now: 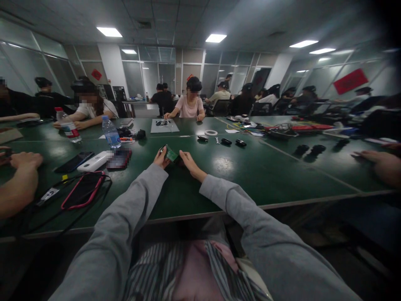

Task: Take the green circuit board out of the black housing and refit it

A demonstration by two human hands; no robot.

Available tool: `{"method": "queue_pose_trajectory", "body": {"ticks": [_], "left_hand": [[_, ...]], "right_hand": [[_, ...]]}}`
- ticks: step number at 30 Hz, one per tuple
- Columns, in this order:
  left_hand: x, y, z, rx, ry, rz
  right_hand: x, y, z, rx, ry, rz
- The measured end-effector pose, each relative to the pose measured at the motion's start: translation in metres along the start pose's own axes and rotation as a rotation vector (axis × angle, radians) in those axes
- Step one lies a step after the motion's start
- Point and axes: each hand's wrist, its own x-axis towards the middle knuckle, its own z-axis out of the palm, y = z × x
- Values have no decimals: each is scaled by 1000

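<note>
Glossy dark green worktop (250, 175); green rectangular circuit board (171, 154) over its near middle, fingers of left hand (160, 159) gripping left end, right hand (191, 165) at right end, grip unclear.

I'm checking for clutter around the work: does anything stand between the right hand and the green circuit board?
Nothing visible does. The left hand holds the green circuit board, and the right hand is at its right edge; contact is hard to make out. The small wrench lies farther back, out of the way.
</note>
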Motion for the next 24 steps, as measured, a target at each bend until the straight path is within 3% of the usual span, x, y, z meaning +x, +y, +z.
{"method": "queue_pose_trajectory", "body": {"ticks": [3,6,8,12,18,21,24], "left_hand": [[-2,0,4,0,-58,23],[-4,0,7,-6,-116,30],[-5,0,9,-3,-158,21],[-7,0,15,-19,-127,0],[-19,-4,30,36,-118,-170],[-19,-8,31,39,-113,-195],[-12,-13,27,23,-51,-193]], "right_hand": [[3,-4,-3,281,-167,199],[-2,-10,-3,421,-372,254],[-5,-12,-2,454,-420,268],[-5,-10,-1,426,-288,202],[-5,-7,2,156,-48,-6],[-8,-7,2,33,-52,-110],[-8,-5,1,-104,-143,-227]]}}
